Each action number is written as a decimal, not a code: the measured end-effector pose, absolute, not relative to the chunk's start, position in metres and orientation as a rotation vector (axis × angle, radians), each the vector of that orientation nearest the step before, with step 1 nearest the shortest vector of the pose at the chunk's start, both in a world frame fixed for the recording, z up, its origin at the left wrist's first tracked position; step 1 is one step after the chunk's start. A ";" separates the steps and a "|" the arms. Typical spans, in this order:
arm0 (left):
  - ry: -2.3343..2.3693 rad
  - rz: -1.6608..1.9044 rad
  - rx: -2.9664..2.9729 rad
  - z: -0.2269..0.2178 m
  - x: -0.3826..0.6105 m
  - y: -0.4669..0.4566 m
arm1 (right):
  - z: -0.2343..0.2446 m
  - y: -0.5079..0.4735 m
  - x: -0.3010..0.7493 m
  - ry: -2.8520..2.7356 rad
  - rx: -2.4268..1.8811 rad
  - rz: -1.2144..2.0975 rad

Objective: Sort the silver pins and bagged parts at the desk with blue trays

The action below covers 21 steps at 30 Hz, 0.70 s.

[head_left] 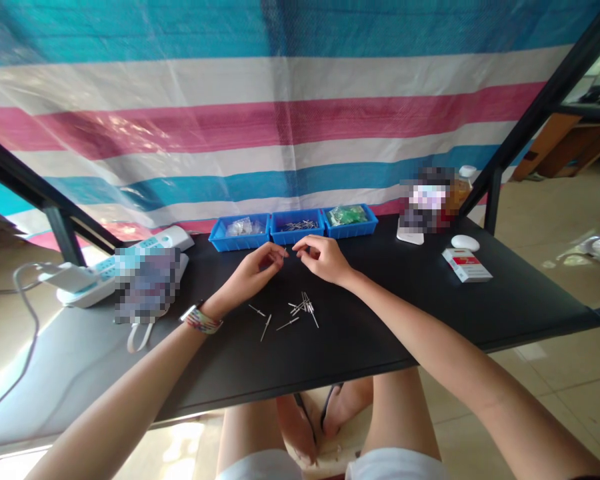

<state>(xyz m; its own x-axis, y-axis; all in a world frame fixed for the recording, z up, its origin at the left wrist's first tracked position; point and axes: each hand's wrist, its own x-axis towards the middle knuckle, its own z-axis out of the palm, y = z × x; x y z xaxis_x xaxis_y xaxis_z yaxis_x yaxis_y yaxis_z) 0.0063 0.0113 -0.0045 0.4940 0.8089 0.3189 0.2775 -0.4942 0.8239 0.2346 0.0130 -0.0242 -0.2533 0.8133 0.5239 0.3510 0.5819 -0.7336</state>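
My left hand (257, 270) is closed in a pinch in front of the blue bins. Something thin and tiny shows at its fingertips, too small to name. Just across a narrow gap, my right hand (325, 259) has its fingers curled and its tips together; what they hold, if anything, cannot be made out. Below the hands, a loose pile of silver blind rivets (305, 305) lies on the black table (360, 333). A few single rivets (266, 327) are scattered to its left. The middle blue bin (284, 236) contains more rivets.
The left blue bin (240, 243) has small clear bags; the right blue bin (351, 231) has a green-and-clear packet. A power strip (145, 250) and blurred item stand left. At right are a small box (467, 265), a white round object (465, 243) and a bottle (463, 190).
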 end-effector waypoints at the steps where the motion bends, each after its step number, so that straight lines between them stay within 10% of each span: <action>1: 0.885 0.964 1.963 -0.005 0.006 0.012 | -0.024 0.011 0.233 -1.844 -0.933 0.663; 21: 1.019 1.115 1.774 0.002 0.008 0.008 | -0.019 -0.004 0.210 -1.454 -0.843 1.204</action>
<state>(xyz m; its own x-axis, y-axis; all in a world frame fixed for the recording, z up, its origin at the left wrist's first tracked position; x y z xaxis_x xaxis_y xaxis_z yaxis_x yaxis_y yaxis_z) 0.0076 0.0077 0.0016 0.2904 0.9093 0.2980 0.2152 -0.3656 0.9056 0.2099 -0.0044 -0.0186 -0.2309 0.9354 0.2679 -0.0887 0.2540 -0.9631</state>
